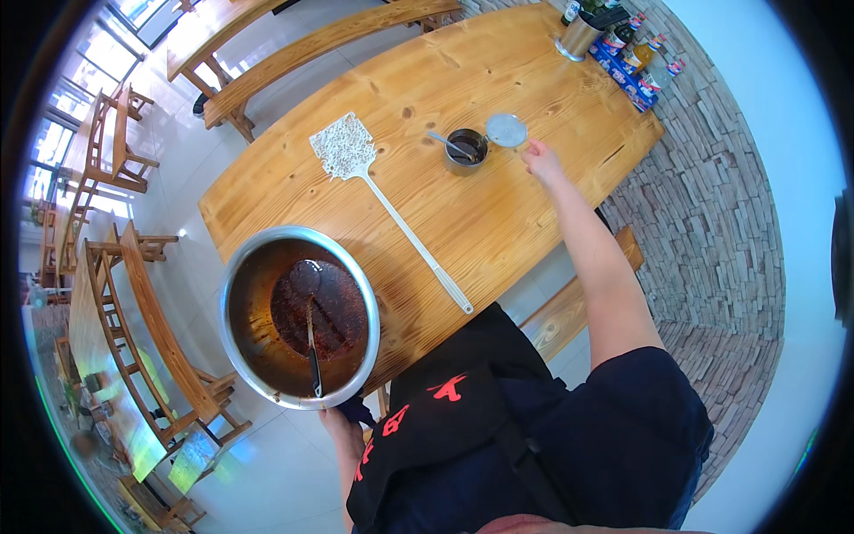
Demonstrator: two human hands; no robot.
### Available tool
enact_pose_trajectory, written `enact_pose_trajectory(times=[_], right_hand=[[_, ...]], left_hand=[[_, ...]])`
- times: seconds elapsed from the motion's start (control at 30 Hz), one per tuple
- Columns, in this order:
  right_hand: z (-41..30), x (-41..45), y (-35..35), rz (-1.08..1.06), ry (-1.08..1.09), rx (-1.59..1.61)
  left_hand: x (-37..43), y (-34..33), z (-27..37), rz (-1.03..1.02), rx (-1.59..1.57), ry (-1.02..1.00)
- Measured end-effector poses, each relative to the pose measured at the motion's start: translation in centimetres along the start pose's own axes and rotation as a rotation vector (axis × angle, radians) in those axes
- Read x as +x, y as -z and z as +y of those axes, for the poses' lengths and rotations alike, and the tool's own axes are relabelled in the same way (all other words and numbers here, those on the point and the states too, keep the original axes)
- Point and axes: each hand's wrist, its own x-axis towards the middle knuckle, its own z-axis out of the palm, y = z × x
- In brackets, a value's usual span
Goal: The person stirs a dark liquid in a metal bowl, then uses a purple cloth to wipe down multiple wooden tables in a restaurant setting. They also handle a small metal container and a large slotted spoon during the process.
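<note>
My left hand [341, 427] is at the near underside of a large metal pot [248, 294], its fingers mostly hidden by the pot and a dark cloth [357, 410]. Dark red, oily liquid with flecks [293, 327] fills the pot's bottom. A ladle [315, 360] with a black-and-metal handle leans inside, its bowl in the liquid. My right arm reaches across the wooden table [520, 200]. There my right hand [542, 161] pinches the edge of a round, pale lid [507, 130], raised beside a small metal canister [460, 167]. Dark contents and a spoon [448, 141] show inside the canister.
A white plastic fly swatter [407, 227] lies between pot and canister. At the table's far right corner stand a metal holder [575, 39] of dark utensils and a blue carton [624, 80] with several bottles. A stone-patterned wall [720, 220] borders the right; wooden benches [320, 53] stand beyond.
</note>
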Motion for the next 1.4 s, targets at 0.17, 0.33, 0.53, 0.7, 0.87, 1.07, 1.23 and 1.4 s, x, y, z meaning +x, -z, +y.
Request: enact_pose_trajectory(times=[0.17, 0.33, 0.53, 0.7, 0.87, 1.07, 1.23, 1.4], right_hand=[[-3.6, -2.5, 0.0, 0.22, 0.699, -0.5], [-9.4, -3.1, -2.2, -0.085, 0.955, -0.879], [-10.2, -1.9, -5.5, -0.46, 1.008, -1.183], [-9.9, -1.0, -6.1, -0.529, 1.014, -1.119], [-12.9, -4.3, -4.7, -0.635, 1.204, -0.996], [-21.5, -11.6, 0.3, -0.897, 1.493, -0.903], [-25.1, -16.7, 1.4, -1.092, 1.698, -0.842], [-26.0, -19.8, 1.2, -1.098, 1.794, -0.845]], left_hand=[[-4.0, -6.1, -0.9, 0.168, 0.036, 0.0], [-5.7, -13.4, -3.6, 0.225, 0.079, -0.024], [-6.0, -21.7, -4.3, -0.005, -0.067, -0.052], [-5.4, -22.1, -5.9, 0.107, 0.634, -0.548], [-4.5, -25.6, -4.3, -0.075, 0.267, -0.407], [-4.4, -34.0, 1.7, -0.559, -0.29, 0.168], [-5.7, -34.2, 4.1, -0.985, -0.592, 0.297], [-7.7, -32.9, 5.6, -0.974, -0.679, 0.279]])
